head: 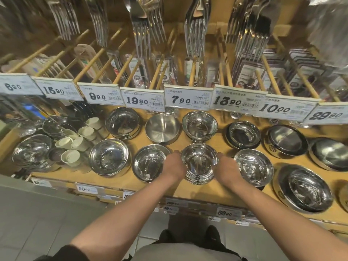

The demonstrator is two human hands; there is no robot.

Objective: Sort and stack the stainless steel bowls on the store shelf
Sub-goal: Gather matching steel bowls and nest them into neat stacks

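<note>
A stack of shiny steel bowls (pixel 199 162) stands at the front middle of the wooden shelf (pixel 222 193). My left hand (pixel 174 166) grips its left side and my right hand (pixel 227 169) grips its right side, fingers curled around the rim. Left of it sits another bowl stack (pixel 148 162), and farther left a larger bowl (pixel 109 157). To the right lies a bowl (pixel 254 166). Behind, in the back row, are a polished bowl stack (pixel 122 122), a matte bowl (pixel 162 129) and a deep bowl stack (pixel 199 125).
Dark-rimmed bowls (pixel 243 135) and wide plates (pixel 305 189) fill the shelf's right part. Cream cups (pixel 75 146) and more steel bowls (pixel 32 151) crowd the left. Price tags (pixel 186 99) and hanging forks (pixel 195 34) overhang the back row. Grey floor tiles lie below.
</note>
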